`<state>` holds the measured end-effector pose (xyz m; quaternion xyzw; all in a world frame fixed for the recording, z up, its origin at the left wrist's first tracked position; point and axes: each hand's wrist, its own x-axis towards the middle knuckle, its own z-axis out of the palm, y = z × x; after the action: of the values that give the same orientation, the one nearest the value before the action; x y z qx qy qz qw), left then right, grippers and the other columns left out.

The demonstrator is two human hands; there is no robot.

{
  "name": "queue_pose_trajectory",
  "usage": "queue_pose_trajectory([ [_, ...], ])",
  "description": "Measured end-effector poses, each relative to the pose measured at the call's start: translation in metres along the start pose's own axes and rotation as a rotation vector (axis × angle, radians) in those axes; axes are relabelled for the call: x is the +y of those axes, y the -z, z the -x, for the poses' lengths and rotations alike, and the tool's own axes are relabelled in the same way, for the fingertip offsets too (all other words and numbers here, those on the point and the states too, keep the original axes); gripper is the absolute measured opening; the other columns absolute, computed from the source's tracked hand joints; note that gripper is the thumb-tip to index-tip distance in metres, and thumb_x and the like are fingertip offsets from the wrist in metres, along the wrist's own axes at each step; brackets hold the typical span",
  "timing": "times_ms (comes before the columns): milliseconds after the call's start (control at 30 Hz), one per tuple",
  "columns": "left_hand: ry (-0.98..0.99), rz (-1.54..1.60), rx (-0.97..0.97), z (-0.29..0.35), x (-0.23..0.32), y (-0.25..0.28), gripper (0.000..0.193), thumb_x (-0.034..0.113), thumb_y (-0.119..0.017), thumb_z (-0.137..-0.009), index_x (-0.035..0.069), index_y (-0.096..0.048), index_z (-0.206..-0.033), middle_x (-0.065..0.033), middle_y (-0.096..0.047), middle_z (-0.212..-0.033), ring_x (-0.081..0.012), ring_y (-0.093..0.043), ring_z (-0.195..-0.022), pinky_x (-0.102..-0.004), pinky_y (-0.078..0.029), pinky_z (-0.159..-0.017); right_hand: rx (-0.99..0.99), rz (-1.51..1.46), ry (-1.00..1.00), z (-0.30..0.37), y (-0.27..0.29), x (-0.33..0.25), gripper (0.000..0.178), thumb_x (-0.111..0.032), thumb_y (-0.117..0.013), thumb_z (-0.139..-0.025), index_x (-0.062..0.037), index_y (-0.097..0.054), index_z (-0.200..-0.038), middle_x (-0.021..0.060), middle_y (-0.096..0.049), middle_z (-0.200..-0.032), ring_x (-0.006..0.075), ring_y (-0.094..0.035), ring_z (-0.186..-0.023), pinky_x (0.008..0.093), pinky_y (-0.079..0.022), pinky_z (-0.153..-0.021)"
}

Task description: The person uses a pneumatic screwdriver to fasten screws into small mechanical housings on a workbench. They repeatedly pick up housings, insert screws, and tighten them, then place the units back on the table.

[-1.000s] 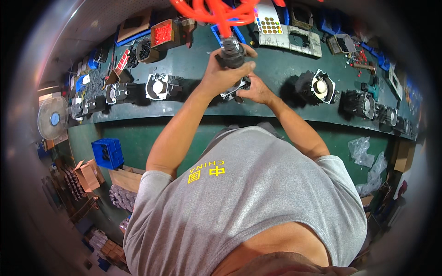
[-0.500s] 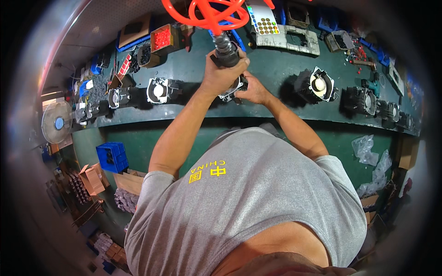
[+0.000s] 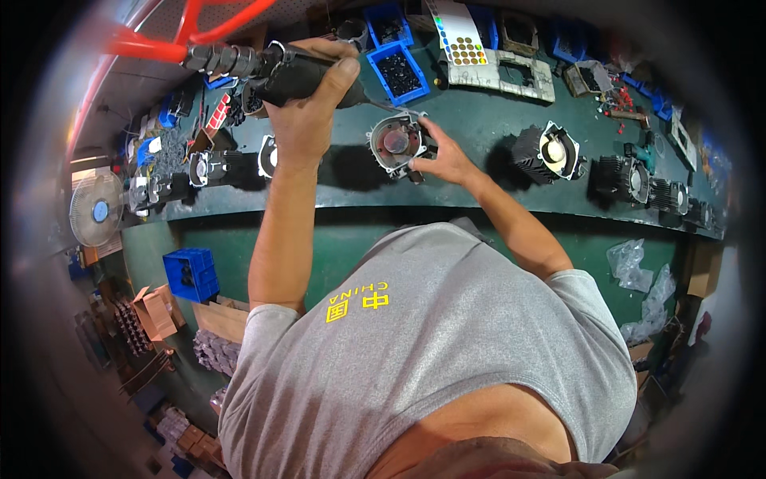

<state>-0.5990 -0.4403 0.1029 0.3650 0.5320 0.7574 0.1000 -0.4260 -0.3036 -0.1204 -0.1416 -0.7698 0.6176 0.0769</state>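
My left hand [image 3: 309, 112] is wrapped round a black pneumatic screwdriver [image 3: 289, 78], which is tilted nearly level at the upper left. A red air hose [image 3: 152, 49] joins its rear end. The driver's thin bit points right, towards the upper rim of a metal motor housing [image 3: 395, 142]; I cannot tell whether they touch. This housing stands on the bench with its open face up, showing a reddish-brown inside and a round centre. My right hand [image 3: 447, 158] grips its right side, thumb at the lower rim and fingers at the upper.
On the green bench [image 3: 479, 120] similar black finned housings [image 3: 542, 152] stand in a row to both sides. Behind are a blue bin of small black screws [image 3: 399, 73], a pale frame-shaped block [image 3: 523, 76] and a sticker sheet [image 3: 463, 44]. A fan [image 3: 97, 209] stands far left.
My left hand has lifted the screwdriver off the housing and swung it left, tipping it from upright to nearly level. The hose moved left with it. My right hand stays on the housing.
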Motion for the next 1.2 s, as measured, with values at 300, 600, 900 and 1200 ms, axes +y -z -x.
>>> queue_pose_trajectory([
  [300,0.135,-0.007,0.056,0.036,-0.011,0.042,0.016,0.005,-0.079,-0.083,0.001,-0.07,-0.096,-0.0042,-0.071,-0.094,-0.0116,-0.063,-0.085,-0.0276,-0.051,-0.08,0.156,0.551,0.128,-0.011,-0.018,-0.002,0.026,-0.032,-0.08,-0.077,-0.0124,-0.075,-0.092,0.0254,-0.054,-0.142,0.0465,-0.057,-0.119,0.0485,-0.05,-0.099],
  [600,0.205,0.023,0.049,0.064,-0.004,0.057,0.023,-0.001,-0.076,-0.084,0.001,-0.066,-0.104,-0.006,-0.069,-0.098,-0.0135,-0.064,-0.09,-0.0293,-0.051,-0.087,-0.151,0.838,-0.564,-0.053,-0.038,-0.064,0.042,-0.035,-0.079,-0.071,-0.0052,-0.076,-0.101,0.0193,-0.074,-0.105,0.0351,-0.071,-0.101,0.0433,-0.058,-0.085],
  [900,0.217,0.061,0.03,0.068,-0.016,0.09,0.027,-0.002,-0.075,-0.084,0.0,-0.062,-0.108,-0.0123,-0.071,-0.104,-0.0192,-0.066,-0.098,-0.0335,-0.052,-0.093,0.058,0.718,-0.498,-0.042,-0.037,-0.06,0.027,-0.027,-0.075,-0.075,-0.0041,-0.075,-0.089,0.0186,-0.072,-0.106,0.0368,-0.069,-0.101,0.0454,-0.056,-0.086],
  [1200,0.328,0.337,0.033,0.06,-0.022,0.086,0.028,-0.003,-0.071,-0.085,0.001,-0.058,-0.11,-0.0145,-0.07,-0.102,-0.0249,-0.068,-0.1,-0.0396,-0.052,-0.097,0.357,-0.013,0.163,-0.025,-0.048,-0.125,0.043,-0.035,-0.07,-0.094,-0.0022,-0.064,-0.121,0.0131,-0.068,-0.11,0.0212,-0.067,-0.093,0.0355,-0.054,-0.085],
])
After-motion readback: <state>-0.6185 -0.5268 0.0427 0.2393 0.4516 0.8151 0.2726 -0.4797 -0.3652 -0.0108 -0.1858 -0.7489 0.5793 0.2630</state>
